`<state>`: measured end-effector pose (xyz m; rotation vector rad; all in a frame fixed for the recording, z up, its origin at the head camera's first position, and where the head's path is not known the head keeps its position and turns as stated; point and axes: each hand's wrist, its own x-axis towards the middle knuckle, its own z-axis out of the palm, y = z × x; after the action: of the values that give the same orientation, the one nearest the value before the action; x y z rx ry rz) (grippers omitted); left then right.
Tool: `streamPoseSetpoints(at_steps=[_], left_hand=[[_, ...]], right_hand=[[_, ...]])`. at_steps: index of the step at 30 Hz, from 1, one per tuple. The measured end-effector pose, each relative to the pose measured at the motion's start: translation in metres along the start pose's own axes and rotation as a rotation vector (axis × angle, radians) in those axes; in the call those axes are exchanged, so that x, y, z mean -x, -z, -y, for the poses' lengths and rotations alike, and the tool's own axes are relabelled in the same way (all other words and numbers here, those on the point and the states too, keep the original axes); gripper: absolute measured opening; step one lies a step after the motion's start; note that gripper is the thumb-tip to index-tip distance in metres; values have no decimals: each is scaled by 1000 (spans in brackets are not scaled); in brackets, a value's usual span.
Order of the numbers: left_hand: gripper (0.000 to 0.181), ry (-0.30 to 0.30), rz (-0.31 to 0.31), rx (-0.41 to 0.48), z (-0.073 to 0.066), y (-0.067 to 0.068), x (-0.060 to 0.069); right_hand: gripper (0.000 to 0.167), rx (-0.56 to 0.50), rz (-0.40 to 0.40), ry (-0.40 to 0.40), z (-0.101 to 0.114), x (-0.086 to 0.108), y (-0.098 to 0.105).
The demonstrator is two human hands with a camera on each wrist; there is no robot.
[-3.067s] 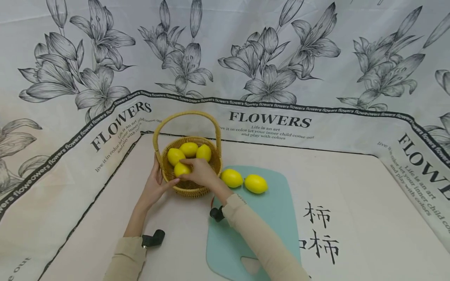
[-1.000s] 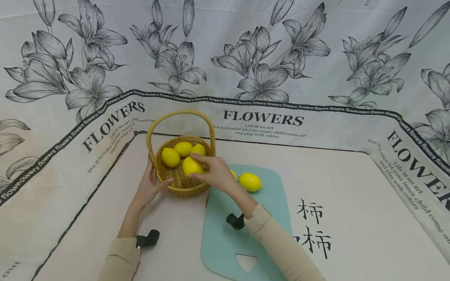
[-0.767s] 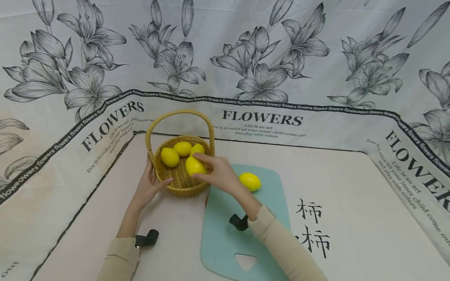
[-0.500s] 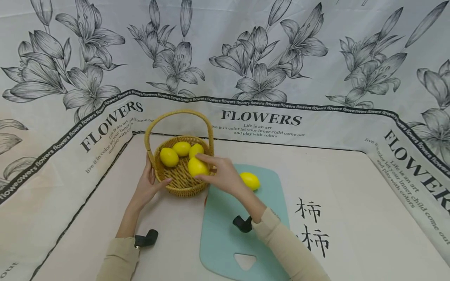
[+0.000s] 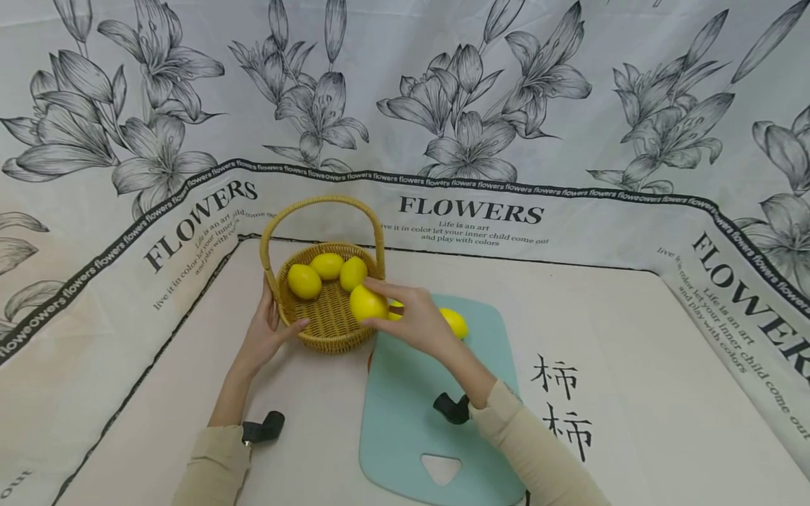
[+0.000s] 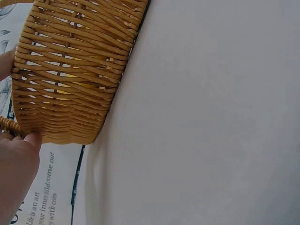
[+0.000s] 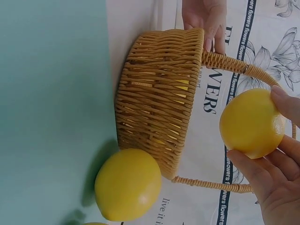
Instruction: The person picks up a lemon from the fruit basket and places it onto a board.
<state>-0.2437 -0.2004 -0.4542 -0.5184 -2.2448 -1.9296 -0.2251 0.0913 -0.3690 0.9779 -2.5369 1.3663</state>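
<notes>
In the head view my right hand [image 5: 414, 320] pinches a lemon [image 5: 369, 303] between thumb and fingers over the right rim of a wicker basket [image 5: 332, 341]. The right wrist view shows that lemon [image 7: 252, 123] raised above the rim, clear of the weave. My left hand [image 5: 264, 337] grips the basket's left side, thumb over the rim near the handle's base. In the left wrist view the fingers [image 6: 32, 142] meet the weave by the handle. Three lemons [image 5: 305, 282] lie at the back of the basket. Part of a lemon [image 5: 454, 322] shows behind my right hand.
A light green cutting board [image 5: 436, 393] with a triangular cutout lies right of the basket, bearing two lemons, one mostly hidden in the head view but plain in the right wrist view [image 7: 127, 184]. Printed cloth [image 5: 471, 211] rises behind the table.
My right hand has lifted the lemon from the basket's front and carried it rightward to the rim. My left hand keeps its hold on the basket.
</notes>
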Motion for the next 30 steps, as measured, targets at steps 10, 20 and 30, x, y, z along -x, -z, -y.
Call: streamPoseSetpoints(at_steps=[10,20,30], left_hand=[[109,-11,4,7,-2,0,1],[109,-8,1,13,-2,-1,1],[111,22,-1,-3,-1,0,-1]], right_hand=[[58,1,-2,-14,-1,12,7],[58,13,-16,-25,-4,26,13],[58,73,-17,-3,-14,39,19]])
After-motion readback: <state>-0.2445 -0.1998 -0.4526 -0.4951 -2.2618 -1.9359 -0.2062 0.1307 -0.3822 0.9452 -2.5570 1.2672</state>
